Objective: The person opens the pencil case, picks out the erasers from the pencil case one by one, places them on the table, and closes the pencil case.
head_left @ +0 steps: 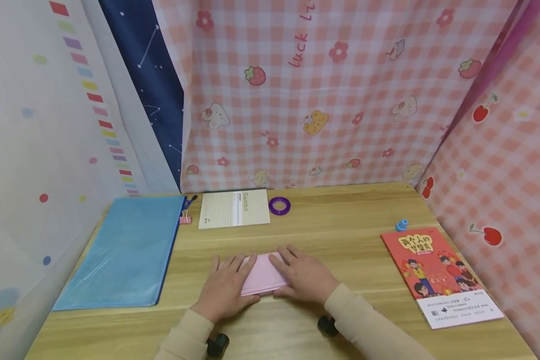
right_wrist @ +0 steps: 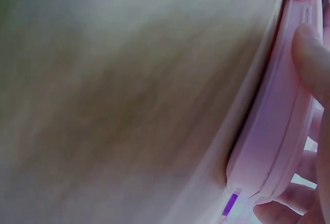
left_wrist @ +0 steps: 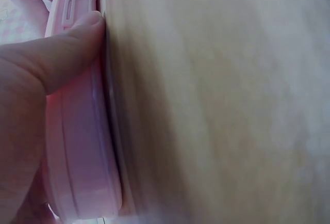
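Observation:
A flat pink plastic case (head_left: 262, 275) lies on the wooden table in front of me. My left hand (head_left: 228, 286) grips its left part, fingers spread over the top and the thumb at the near edge. On the other side my right hand (head_left: 307, 276) holds the right part in the same way. In the left wrist view, the left thumb presses the near side of the case (left_wrist: 85, 152) beside a small rectangular catch. The right wrist view shows the right thumb on that same side, with fingertips behind the case (right_wrist: 270, 126). Its lid looks closed.
A blue folder (head_left: 126, 250) lies at the left, with a pink binder clip (head_left: 185, 220) beside it. Behind the case are a notepad (head_left: 225, 210) and a purple tape ring (head_left: 272, 206). At the right lie a red booklet (head_left: 436, 270) and a small blue object (head_left: 402, 225).

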{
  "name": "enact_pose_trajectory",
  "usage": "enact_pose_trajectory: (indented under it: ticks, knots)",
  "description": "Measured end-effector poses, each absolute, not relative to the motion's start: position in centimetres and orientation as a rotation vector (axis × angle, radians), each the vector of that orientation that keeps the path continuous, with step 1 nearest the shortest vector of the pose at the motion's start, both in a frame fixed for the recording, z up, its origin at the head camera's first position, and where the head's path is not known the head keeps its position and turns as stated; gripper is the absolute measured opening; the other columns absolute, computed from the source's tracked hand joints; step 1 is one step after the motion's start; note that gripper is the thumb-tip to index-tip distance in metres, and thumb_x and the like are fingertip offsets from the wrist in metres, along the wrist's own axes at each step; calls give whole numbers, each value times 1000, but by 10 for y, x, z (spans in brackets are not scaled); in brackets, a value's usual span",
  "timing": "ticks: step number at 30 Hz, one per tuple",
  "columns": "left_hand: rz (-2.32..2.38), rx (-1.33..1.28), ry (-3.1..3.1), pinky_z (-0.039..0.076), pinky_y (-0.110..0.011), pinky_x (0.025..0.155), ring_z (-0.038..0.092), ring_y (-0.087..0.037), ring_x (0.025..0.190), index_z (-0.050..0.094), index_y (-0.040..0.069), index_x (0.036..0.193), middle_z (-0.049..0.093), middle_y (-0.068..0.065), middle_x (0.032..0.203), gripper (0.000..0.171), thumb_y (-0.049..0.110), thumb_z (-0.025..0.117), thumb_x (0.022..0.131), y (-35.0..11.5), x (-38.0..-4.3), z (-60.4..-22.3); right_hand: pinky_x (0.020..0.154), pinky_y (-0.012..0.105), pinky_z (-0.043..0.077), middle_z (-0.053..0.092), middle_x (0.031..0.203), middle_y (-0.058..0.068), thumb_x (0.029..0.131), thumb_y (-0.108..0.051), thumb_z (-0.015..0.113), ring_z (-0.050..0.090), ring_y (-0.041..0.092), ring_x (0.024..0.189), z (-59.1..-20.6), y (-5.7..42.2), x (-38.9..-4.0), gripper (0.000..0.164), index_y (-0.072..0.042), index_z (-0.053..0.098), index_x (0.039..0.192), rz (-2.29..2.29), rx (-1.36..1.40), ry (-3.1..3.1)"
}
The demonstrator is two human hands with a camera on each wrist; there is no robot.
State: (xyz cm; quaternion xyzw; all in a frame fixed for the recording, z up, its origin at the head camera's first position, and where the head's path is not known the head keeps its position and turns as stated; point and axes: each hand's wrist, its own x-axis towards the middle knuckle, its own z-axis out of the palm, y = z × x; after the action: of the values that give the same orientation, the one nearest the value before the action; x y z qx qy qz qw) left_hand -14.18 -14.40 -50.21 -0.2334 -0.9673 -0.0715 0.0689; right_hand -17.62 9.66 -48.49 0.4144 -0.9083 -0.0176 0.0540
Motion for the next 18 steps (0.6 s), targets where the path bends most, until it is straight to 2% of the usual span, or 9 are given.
enact_pose_trajectory:
  ticks: [10, 14, 18]
  knots:
    - [-243, -707, -2935, 20, -68, 108, 46, -33, 128, 39, 17, 148, 48, -11, 140, 94, 64, 71, 73, -144, -142, -497, 98, 44, 48, 47, 141, 16, 89, -71, 41, 48, 33, 126, -482, 98, -177, 82, -12, 41, 147, -102, 1292, -2729]
    - [-276, -693, -2948, 20, -67, 109, 45, -33, 128, 38, 17, 149, 47, -11, 141, 96, 64, 72, 72, -144, -142, -499, 97, 44, 49, 47, 142, 15, 89, -71, 42, 49, 32, 126, -482, 99, -178, 80, -15, 42, 147, -65, 1283, -2723]
    - [-343, -655, -2930, 23, -65, 108, 44, -34, 129, 41, 15, 147, 47, -11, 141, 97, 64, 74, 70, -149, -140, -502, 100, 48, 45, 43, 146, 15, 88, -70, 45, 44, 34, 131, -485, 102, -177, 80, -17, 40, 148, 36, 1266, -2769]
